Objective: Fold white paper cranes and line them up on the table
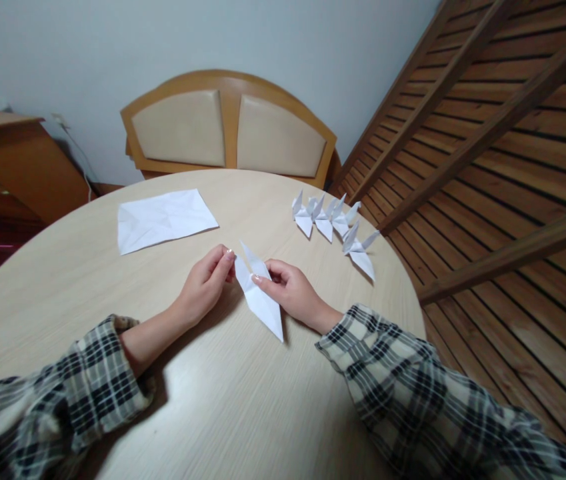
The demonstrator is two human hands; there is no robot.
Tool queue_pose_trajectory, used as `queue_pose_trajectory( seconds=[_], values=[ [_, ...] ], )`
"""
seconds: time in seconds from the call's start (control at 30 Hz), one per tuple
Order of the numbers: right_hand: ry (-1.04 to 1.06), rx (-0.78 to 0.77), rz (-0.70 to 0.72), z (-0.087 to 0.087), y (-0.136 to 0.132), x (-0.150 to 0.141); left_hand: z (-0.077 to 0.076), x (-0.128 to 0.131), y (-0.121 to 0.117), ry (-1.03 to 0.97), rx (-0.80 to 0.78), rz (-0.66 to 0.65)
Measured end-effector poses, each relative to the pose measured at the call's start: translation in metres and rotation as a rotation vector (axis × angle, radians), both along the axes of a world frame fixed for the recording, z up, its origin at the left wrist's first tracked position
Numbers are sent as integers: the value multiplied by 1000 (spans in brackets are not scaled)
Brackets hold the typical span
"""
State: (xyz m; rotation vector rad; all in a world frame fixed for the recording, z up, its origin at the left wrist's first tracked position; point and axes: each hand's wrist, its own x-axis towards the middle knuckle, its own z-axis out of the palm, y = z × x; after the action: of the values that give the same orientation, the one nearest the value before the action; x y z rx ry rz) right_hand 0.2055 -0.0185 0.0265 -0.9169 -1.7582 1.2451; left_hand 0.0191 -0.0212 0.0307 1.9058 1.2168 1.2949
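A partly folded piece of white origami paper [264, 308] is between my hands, above the middle of the round table [203, 400]. It has a long diamond shape, with a split into two points at its far end. My right hand [295, 290] grips its right side, thumb on top and fingers beneath. At the upper left edge my left hand [207, 280] is closed in a pinch, thumb against the fingers, on the tip of a flap there. The fingers under the paper are hidden.
Several folded white paper cranes [360, 257] stand at the table's right side. A creased white paper sheet [165, 219] lies at the back left. Behind the table is a padded wooden headboard [230, 127]; slatted wood [513, 167] rises on the right, and a wooden cabinet [17, 160] stands left.
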Motion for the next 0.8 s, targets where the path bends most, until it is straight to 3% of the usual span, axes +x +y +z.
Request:
queue_pose_trajectory(
  seconds=[0.2,0.43,0.8],
  values=[
    [223,37,-107,-1,3,0,2,0,-3,27,-62,-29],
    [206,139,-191,-8,5,1,4,4,-7,100,-181,-284],
    [161,235,-99,2,-2,6,0,2,-2,-138,-216,-168]
  ],
)
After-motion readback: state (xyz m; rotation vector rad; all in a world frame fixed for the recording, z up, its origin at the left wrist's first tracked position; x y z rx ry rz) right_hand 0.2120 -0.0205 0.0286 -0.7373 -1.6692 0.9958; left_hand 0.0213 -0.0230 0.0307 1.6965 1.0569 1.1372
